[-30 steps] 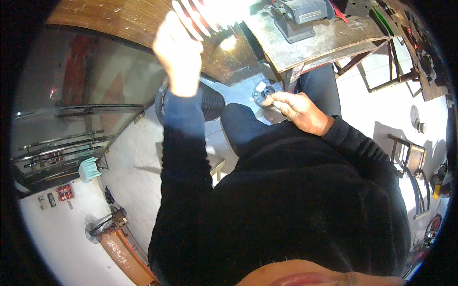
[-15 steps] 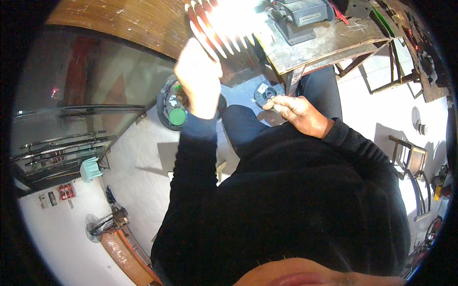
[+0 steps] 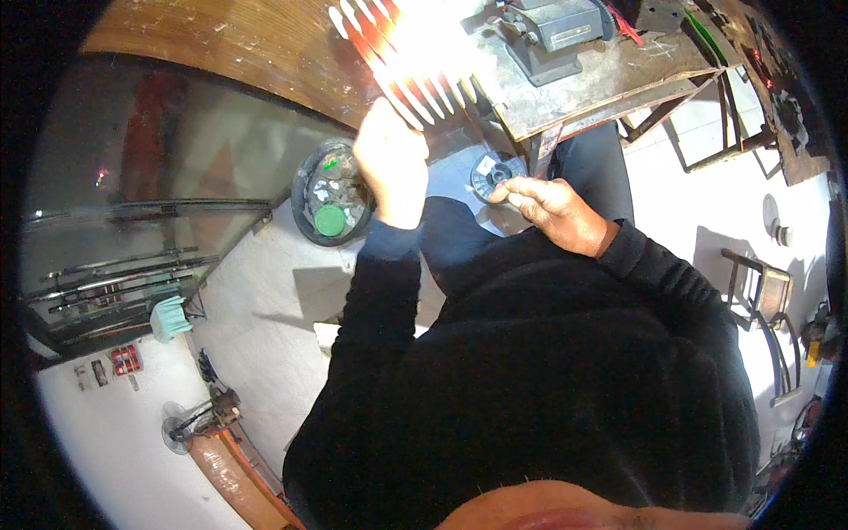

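Note:
My left hand is raised by the wooden bench edge, washed out by strong glare. Its fingers look curled closed, and anything inside them is lost in the light. Right at its fingertips are red and white glare stripes, and the surface behind them cannot be made out. My right hand sits lower, in front of my body, with thumb and forefinger pinched at the edge of a dark, round, spool-like disc. A pale label and a central hub show on the disc.
A grey metal bench machine stands on the worn workbench ahead right. Left of my left hand is a round black bin with scraps and a green lid. A wooden stool is at the right; a fan stands lower left.
My left hand has moved right and slightly toward me, uncovering more of the bin. My right hand and the disc stay nearly where they were.

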Demonstrator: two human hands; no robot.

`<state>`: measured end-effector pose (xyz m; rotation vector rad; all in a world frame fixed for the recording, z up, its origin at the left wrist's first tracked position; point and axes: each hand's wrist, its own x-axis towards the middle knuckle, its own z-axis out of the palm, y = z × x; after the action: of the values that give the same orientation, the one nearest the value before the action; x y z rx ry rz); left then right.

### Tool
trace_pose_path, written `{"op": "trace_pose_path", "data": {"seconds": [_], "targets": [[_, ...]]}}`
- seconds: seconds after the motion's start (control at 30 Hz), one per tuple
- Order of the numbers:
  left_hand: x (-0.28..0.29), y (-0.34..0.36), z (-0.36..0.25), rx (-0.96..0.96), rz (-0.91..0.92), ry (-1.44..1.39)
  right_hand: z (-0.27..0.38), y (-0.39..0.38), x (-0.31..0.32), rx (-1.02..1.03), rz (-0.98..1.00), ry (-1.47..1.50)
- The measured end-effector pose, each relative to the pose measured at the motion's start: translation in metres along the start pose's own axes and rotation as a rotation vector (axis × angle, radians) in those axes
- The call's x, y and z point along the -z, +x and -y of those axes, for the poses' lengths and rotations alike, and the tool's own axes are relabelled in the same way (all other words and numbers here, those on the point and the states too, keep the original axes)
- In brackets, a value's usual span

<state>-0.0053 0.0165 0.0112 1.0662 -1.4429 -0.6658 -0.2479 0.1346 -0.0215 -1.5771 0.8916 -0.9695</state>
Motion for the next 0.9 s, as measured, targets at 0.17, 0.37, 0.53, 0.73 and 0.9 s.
{"op": "trace_pose_path", "data": {"seconds": [0.17,0.37,0.53,0.73,0.9], "targets": [[0.024,0.093,-0.021,-0.308,0.005,-0.096,-0.003,0.0,-0.002,0.066,0.042,-0.103],[-0.005,0.141,0.009,0.257,-0.022,-0.377,0.003,0.001,0.0,-0.041,0.019,0.016],[-0.012,0.004,0.0,0.139,-0.02,-0.126,0.01,0.002,0.009,-0.135,0.082,-0.043],[0.02,0.068,-0.034,-0.211,0.018,-0.114,0.008,0.001,0.006,-0.044,0.11,-0.077],[0.01,0.16,-0.001,-0.264,0.0,0.106,0.002,0.001,0.0,-0.044,0.063,-0.07]]}}
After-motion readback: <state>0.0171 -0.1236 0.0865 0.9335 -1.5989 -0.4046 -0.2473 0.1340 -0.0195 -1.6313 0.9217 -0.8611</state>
